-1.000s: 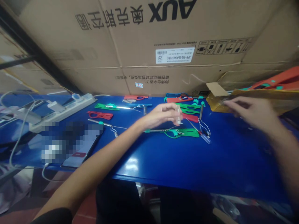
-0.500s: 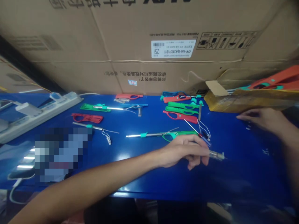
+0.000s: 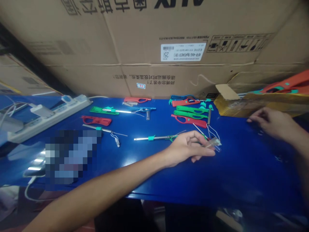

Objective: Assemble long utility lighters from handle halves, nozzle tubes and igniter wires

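My left hand [image 3: 190, 148] rests on the blue table [image 3: 169, 167] with its fingers pinched on a small clear plastic part [image 3: 212, 142]. Under and behind it lies a green lighter frame with a metal tube [image 3: 154, 138]. My right hand [image 3: 272, 122] hovers at the right with fingers loosely curled, next to a yellow plastic bag [image 3: 241, 104]; I see nothing in it. Red and green lighter frames [image 3: 189, 116] lie in a pile beyond my left hand.
A white power strip [image 3: 50, 114] with plugs lies at the left. More lighter frames [image 3: 96, 120] and metal tubes [image 3: 103, 130] are scattered mid-left. A blurred-out object [image 3: 70, 158] sits front left. Large cardboard boxes [image 3: 154, 48] wall the back. Orange parts [image 3: 287, 84] lie far right.
My left hand came down from above the green frame to the table, then drew the clear part slightly back and left. My right hand dropped from the bag to hover lower.
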A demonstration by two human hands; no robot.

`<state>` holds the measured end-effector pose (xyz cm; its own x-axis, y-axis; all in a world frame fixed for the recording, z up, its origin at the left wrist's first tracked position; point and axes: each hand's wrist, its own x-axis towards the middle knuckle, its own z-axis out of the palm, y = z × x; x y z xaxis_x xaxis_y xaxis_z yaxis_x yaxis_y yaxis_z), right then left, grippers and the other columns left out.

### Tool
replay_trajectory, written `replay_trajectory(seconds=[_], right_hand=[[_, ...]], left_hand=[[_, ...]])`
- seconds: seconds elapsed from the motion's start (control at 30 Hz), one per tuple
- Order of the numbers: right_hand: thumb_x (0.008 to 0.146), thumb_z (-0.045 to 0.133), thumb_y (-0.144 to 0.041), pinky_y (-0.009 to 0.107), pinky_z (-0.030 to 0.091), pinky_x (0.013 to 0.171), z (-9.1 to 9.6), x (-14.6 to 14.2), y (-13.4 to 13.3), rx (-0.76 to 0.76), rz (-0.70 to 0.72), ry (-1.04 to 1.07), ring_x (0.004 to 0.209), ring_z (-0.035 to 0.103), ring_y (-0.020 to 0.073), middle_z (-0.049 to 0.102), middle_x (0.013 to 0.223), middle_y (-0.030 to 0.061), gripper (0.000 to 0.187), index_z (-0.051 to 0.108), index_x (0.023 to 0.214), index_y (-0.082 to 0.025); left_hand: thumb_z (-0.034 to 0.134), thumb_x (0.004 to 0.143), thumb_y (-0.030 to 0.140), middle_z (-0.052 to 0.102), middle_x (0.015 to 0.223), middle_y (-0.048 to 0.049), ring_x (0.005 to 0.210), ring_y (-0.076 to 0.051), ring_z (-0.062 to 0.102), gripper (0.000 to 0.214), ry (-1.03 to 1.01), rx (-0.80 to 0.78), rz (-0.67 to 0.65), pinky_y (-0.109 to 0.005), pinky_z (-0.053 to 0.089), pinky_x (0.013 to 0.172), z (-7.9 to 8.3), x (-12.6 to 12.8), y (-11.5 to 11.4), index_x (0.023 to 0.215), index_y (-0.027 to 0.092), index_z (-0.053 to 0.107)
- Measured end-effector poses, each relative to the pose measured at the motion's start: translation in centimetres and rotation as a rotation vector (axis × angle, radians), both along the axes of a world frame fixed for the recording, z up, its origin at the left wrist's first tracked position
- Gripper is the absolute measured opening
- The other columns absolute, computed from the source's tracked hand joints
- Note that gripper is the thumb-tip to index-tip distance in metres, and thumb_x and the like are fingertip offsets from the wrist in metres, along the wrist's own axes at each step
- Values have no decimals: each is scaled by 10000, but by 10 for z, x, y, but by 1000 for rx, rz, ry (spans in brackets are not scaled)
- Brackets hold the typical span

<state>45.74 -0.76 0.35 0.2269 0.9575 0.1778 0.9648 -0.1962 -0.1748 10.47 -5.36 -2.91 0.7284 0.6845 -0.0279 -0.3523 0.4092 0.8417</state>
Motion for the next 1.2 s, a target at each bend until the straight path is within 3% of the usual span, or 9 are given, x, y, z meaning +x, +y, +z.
replay_trajectory(seconds=[0.1, 0.2, 0.33, 0.4, 0.5, 0.63, 0.77, 1.0, 1.2], right_hand=[[830, 585, -470, 382, 486, 582, 10, -39, -10, 69, 184, 246, 604, 620, 232, 729, 768, 97, 244, 666, 863, -242], [845, 664, -536, 354, 509, 593, 13, -86, -21, 139, 456, 549, 593, 604, 194, 695, 727, 43, 295, 659, 868, -241], [927, 641, -452, 337, 527, 629, 10, -132, -33, 162, 688, 616, 673, 637, 177, 707, 812, 1, 179, 724, 923, -293], [947, 635, -399, 318, 526, 633, 9, -143, -37, 183, 754, 650, 682, 640, 159, 700, 845, 6, 156, 753, 945, -296], [966, 622, -347, 283, 516, 578, 11, -147, -42, 144, 780, 763, 601, 611, 118, 682, 845, 10, 168, 773, 1001, -281], [894, 729, -361, 280, 549, 595, 15, -145, -46, 118, 690, 923, 627, 652, 133, 734, 834, 14, 208, 757, 1075, -263], [843, 787, -356, 280, 563, 622, 16, -147, -48, 179, 644, 996, 650, 663, 134, 731, 824, 10, 169, 752, 960, -240], [922, 699, -338, 267, 508, 533, 9, -158, -48, 123, 763, 1068, 600, 594, 90, 658, 1015, 19, 108, 702, 907, -231], [941, 676, -389, 251, 448, 498, 6, -161, -52, 49, 701, 1056, 537, 543, 82, 614, 818, -24, 161, 676, 927, -229]], left_hand=[[906, 678, 267, 668, 858, 6, 458, -36, 517, 444, -5, 39, 33, -184, 410, 403, 0, 1, 0, 941, 171, 561], [854, 770, 315, 647, 876, 13, 495, -52, 524, 396, 60, 178, 108, -209, 431, 439, 1, -2, 0, 1046, 187, 601], [728, 918, 355, 705, 1067, -61, 897, -155, 666, 234, 286, 694, 438, -278, 540, 778, 3, -13, 6, 1088, 201, 681], [648, 979, 348, 722, 1109, -63, 1000, -180, 676, 219, 345, 864, 505, -310, 537, 877, 2, -18, 10, 1149, 212, 672], [564, 1032, 335, 731, 1129, -43, 1016, -170, 689, 226, 426, 971, 544, -311, 536, 915, -1, -21, 11, 1220, 224, 624], [479, 1069, 302, 699, 1191, -46, 1077, -172, 672, 243, 532, 1175, 586, -308, 544, 919, 1, -21, 8, 1288, 229, 554], [367, 1096, 288, 658, 1188, -79, 1098, -195, 638, 323, 706, 1355, 621, -344, 542, 913, 10, -24, 10, 1365, 191, 516], [505, 1049, 433, 666, 1012, -56, 952, -184, 648, 376, 770, 1504, 642, -298, 526, 811, 11, -26, 17, 1291, 164, 611], [573, 997, 497, 645, 893, -37, 831, -166, 620, 398, 749, 1524, 657, -276, 500, 740, 8, -26, 21, 1184, 163, 679]])
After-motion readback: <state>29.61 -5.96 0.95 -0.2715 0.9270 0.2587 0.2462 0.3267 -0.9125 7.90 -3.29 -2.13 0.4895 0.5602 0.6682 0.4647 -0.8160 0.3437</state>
